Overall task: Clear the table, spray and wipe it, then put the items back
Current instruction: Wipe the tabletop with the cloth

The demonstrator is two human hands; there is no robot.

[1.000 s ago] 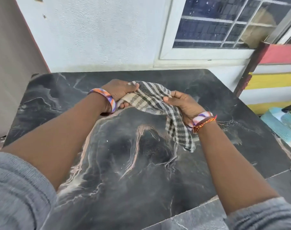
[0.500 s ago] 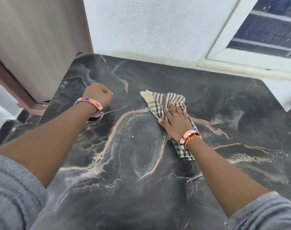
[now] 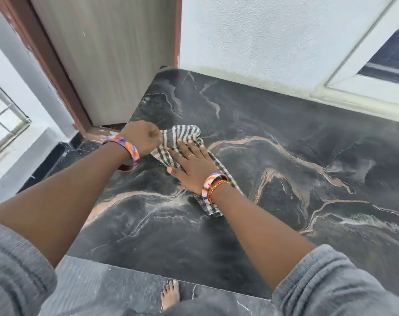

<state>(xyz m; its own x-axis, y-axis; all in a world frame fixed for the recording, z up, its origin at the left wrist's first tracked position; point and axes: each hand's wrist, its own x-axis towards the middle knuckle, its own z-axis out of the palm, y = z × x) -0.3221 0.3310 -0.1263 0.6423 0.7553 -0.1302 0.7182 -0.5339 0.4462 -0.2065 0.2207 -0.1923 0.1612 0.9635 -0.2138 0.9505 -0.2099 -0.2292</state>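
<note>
A black marble table (image 3: 285, 137) with pink and white veins fills the view. A checked grey-and-cream cloth (image 3: 186, 133) lies on it near the table's left edge. My right hand (image 3: 191, 165) lies flat on the cloth, fingers straight, and presses it down on the marble. My left hand (image 3: 141, 139) is curled into a fist at the table's left edge, right against the cloth's left end. I cannot tell whether the fist holds any of the cloth. Nothing else stands on the table.
A pale wooden door (image 3: 107, 55) in a brown frame stands just beyond the table's far left corner. A white wall and a window frame (image 3: 362, 74) run along the back. My bare foot (image 3: 170, 293) is on the grey floor by the near edge.
Both hands held the cloth up a second ago. My right hand then laid it flat and has slid it left across the marble until it meets my left fist. The view turned left.
</note>
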